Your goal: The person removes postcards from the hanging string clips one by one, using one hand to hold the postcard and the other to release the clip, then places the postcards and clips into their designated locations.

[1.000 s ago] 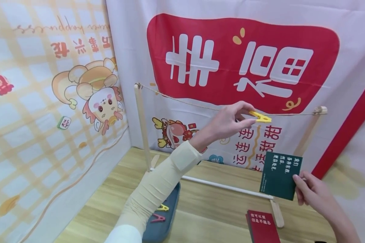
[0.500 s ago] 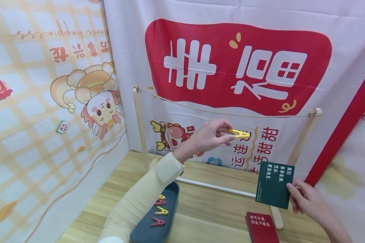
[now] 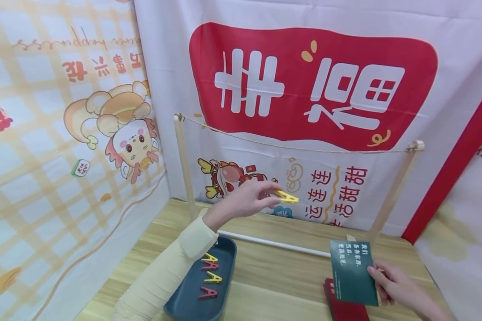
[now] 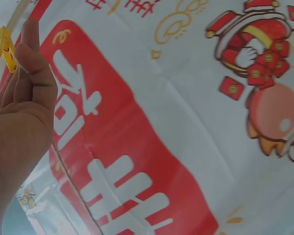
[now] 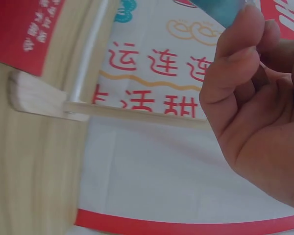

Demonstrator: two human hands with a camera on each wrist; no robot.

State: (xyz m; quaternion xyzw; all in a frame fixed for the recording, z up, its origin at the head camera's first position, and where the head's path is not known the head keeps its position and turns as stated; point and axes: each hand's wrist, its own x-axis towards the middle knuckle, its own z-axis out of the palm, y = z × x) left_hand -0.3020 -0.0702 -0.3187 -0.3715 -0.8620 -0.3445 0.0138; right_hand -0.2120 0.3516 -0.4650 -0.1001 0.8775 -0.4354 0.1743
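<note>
My left hand (image 3: 245,199) pinches a yellow clothespin (image 3: 288,197) by its handle end, below the twine (image 3: 265,146) of a wooden stand. The same clothespin (image 4: 6,49) shows between thumb and fingers in the left wrist view. At lower right, my right hand (image 3: 397,283) holds a dark green card (image 3: 352,276) with white writing by its right edge. This card overlaps a stack of red cards (image 3: 348,310) on the table. Only a corner of the green card (image 5: 218,11) shows in the right wrist view, at the top by the fingertips.
Beneath the left forearm, a blue tray (image 3: 193,294) holds several yellow and dark red clothespins (image 3: 208,293). The stand has two upright posts (image 3: 184,169) and a white rod (image 3: 273,243) low between them. A printed cloth (image 3: 164,67) hangs behind it.
My left hand has moved down and left, away from the twine, with the yellow clothespin. My right hand has lowered the green card until it overlaps the red stack.
</note>
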